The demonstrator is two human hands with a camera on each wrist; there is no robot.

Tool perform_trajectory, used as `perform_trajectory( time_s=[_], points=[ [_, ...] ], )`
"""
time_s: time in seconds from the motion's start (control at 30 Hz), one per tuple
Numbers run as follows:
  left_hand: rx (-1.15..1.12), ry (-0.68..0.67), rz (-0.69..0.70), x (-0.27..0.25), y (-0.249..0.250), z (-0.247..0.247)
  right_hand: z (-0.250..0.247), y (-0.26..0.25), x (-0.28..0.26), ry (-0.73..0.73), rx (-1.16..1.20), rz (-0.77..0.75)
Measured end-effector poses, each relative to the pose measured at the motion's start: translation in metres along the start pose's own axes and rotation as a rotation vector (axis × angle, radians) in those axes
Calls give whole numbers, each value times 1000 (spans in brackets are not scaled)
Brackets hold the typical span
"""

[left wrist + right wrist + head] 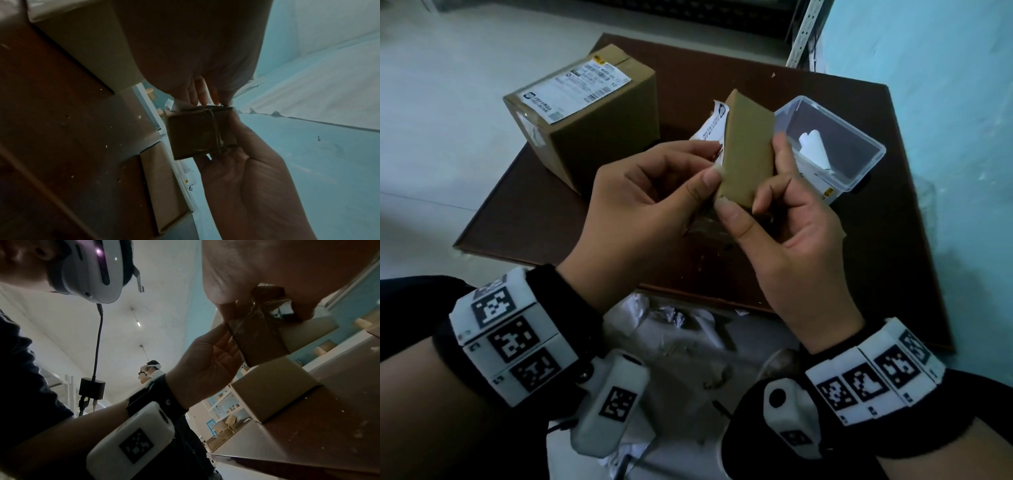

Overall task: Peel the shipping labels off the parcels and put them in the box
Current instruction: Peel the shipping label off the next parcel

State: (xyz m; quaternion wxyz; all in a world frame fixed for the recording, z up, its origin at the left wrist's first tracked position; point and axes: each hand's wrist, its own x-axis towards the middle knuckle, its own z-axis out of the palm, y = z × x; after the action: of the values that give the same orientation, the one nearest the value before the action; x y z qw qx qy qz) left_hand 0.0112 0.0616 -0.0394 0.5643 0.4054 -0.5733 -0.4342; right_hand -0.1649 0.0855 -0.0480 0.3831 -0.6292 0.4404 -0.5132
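Two hands hold the small cardboard box (748,150) above the brown table (876,240), right hand (791,246) pinching its sides, left hand (640,205) pinching the loosened shipping label (710,123), which I reckon could tear short if yanked sideways.
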Motion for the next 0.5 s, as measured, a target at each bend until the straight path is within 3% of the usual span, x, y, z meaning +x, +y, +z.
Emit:
perform_trajectory(
  time_s=[0.17,0.33,0.4,0.5],
  points=[
    [126,-36,83,3,-6,-6,-1,-6,0,82,74,45],
    [104,-145,177,1,0,-10,-2,-7,10,179,454,346],
    [-4,-181,113,-1,0,-8,0,-9,12,141,515,394],
    [-210,-124,-50,-2,2,-2,2,-8,13,135,508,408]
  ],
)
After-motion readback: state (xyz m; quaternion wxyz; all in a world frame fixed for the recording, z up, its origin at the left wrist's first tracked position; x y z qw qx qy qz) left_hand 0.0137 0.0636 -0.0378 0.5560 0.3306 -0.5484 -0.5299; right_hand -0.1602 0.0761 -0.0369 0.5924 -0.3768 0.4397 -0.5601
